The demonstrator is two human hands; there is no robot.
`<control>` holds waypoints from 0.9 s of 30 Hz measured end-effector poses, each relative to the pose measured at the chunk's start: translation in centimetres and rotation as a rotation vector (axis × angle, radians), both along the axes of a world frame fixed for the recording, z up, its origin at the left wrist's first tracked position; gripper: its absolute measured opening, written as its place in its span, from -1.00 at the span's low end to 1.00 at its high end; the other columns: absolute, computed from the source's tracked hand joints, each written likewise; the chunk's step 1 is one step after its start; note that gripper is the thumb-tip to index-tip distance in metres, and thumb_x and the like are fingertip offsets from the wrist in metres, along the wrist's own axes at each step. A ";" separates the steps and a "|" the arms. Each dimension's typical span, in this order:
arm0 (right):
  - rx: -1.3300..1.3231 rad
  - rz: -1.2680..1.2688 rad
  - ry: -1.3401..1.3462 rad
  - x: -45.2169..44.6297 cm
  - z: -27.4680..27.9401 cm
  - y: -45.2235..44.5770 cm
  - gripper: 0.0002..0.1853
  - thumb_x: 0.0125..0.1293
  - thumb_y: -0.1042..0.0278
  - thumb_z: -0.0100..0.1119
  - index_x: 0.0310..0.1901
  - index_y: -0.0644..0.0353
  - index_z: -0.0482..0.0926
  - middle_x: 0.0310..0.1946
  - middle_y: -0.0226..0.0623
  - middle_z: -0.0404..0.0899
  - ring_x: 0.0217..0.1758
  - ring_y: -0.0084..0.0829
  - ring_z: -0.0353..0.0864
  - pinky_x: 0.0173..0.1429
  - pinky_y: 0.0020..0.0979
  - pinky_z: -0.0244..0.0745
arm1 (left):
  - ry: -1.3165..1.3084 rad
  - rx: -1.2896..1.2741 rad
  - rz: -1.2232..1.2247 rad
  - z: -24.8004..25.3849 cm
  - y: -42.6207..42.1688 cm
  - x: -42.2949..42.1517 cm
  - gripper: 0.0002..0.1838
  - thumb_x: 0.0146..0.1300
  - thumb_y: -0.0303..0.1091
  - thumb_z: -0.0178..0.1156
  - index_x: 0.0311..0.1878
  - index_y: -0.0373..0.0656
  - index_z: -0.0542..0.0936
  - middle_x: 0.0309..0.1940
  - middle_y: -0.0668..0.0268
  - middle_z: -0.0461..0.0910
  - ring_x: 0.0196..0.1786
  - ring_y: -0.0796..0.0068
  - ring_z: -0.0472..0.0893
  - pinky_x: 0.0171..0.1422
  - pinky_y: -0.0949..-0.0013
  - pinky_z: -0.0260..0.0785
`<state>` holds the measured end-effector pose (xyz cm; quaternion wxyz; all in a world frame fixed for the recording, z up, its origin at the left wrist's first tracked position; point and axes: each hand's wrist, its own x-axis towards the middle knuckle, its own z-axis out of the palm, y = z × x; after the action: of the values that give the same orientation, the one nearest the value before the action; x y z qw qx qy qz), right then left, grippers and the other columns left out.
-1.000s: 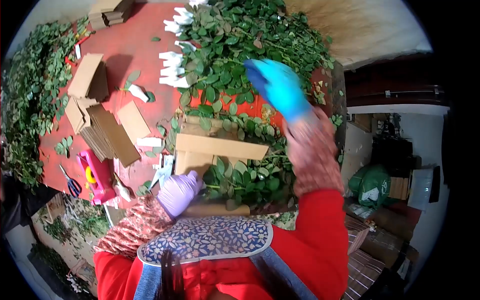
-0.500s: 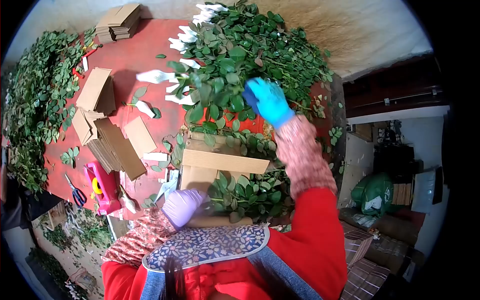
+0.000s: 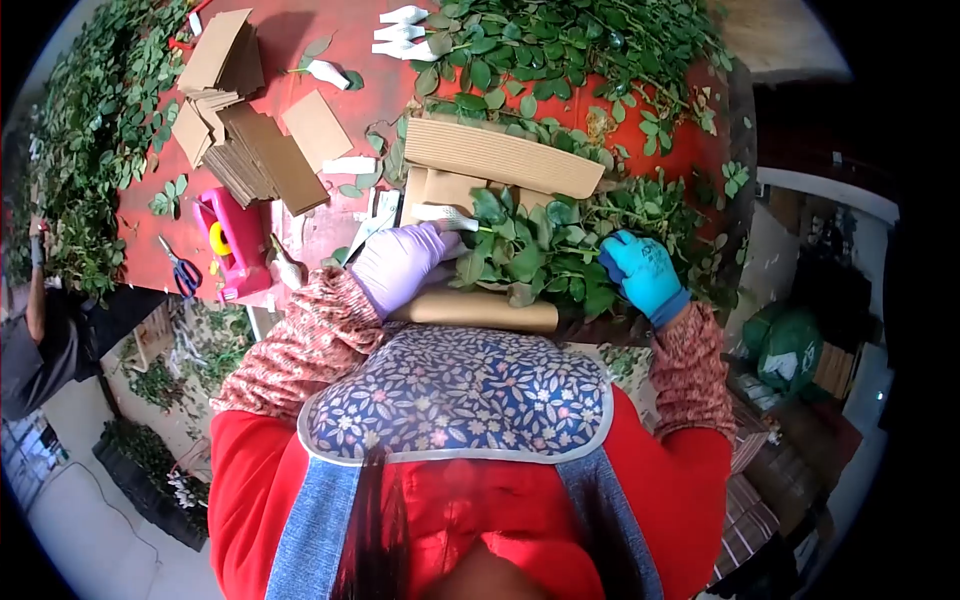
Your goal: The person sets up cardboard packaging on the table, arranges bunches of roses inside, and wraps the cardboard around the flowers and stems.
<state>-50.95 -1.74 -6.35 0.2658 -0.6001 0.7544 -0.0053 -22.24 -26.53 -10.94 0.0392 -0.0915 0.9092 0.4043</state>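
A leafy rose (image 3: 525,245) with its bud in a white sleeve (image 3: 445,215) lies across corrugated cardboard (image 3: 500,157) in front of me. My left hand (image 3: 400,265), in a lavender glove, is closed at the bud end, its fingertips partly hidden among the leaves. At the stem end, my right hand (image 3: 645,272) in a blue glove has its fingers wrapped around the stem. More leafy stems lie beneath and beside this rose. A rolled cardboard edge (image 3: 480,310) runs along the near side, close to my apron.
Further back lie roses with white-sleeved buds (image 3: 400,32). To the left are stacked cardboard pieces (image 3: 265,155), a pink tape dispenser (image 3: 235,240), scissors (image 3: 180,267) and a heap of leafy stems (image 3: 95,150). Another person's arm (image 3: 37,285) shows at the far left edge.
My right hand has come from the back pile toward me with the rose, now laid over the cardboard. My left hand has moved to the bud end. The view has tilted down.
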 end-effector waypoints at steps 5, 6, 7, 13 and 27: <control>0.015 0.023 -0.007 -0.6 -2.2 0.6 -0.83 0.13 0.48 0.12 -0.21 0.10 0.55 -0.27 -0.16 0.53 -0.30 -0.10 0.61 -0.27 -0.15 0.49 | 0.027 -0.237 0.009 1.7 0.0 -0.5 -0.64 0.08 -0.25 0.37 -0.03 -0.05 0.59 0.23 0.14 0.41 -0.03 0.18 0.61 -0.08 0.17 0.55; 0.004 0.015 0.014 -0.4 -2.1 0.6 -0.85 0.13 0.48 0.12 -0.23 0.11 0.54 -0.30 -0.14 0.52 -0.30 -0.09 0.60 -0.27 -0.12 0.49 | 0.044 -0.201 -0.009 2.1 -0.2 -0.6 -0.54 -0.03 -0.50 0.37 0.04 -0.12 0.62 0.28 0.11 0.39 0.02 0.12 0.60 0.01 0.20 0.56; 0.018 0.031 0.010 -0.4 -1.9 0.5 -0.86 0.13 0.48 0.13 -0.24 0.12 0.53 -0.29 -0.13 0.51 -0.30 -0.09 0.60 -0.27 -0.11 0.48 | 0.004 -0.134 -0.023 1.8 -0.4 -0.6 -0.53 -0.05 -0.56 0.35 0.03 -0.14 0.61 0.31 0.08 0.37 0.04 0.10 0.60 0.00 0.22 0.57; 0.070 0.024 -0.083 -0.2 -1.9 0.8 -0.81 0.13 0.46 0.20 -0.18 0.15 0.55 -0.23 -0.13 0.54 -0.21 -0.08 0.60 -0.16 -0.12 0.49 | 0.034 0.096 -0.028 1.3 -0.7 -0.8 -0.36 -0.15 -0.69 0.34 0.13 -0.20 0.52 0.21 0.04 0.47 -0.01 0.17 0.64 -0.04 0.32 0.58; -0.260 -0.054 0.321 -13.0 -3.5 -29.1 -0.76 0.25 0.18 0.21 -0.14 0.08 0.70 -0.21 -0.22 0.68 -0.21 -0.11 0.66 -0.15 -0.10 0.53 | -0.165 0.583 0.265 3.3 0.2 -1.4 -0.71 0.15 -0.40 0.26 -0.04 -0.20 0.58 -0.07 0.19 0.58 -0.23 0.26 0.69 -0.16 0.33 0.57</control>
<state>-63.93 -30.82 -9.80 0.0620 -0.6022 0.7958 -0.0139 -23.64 -26.32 -7.61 0.0841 -0.2264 0.7291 0.6403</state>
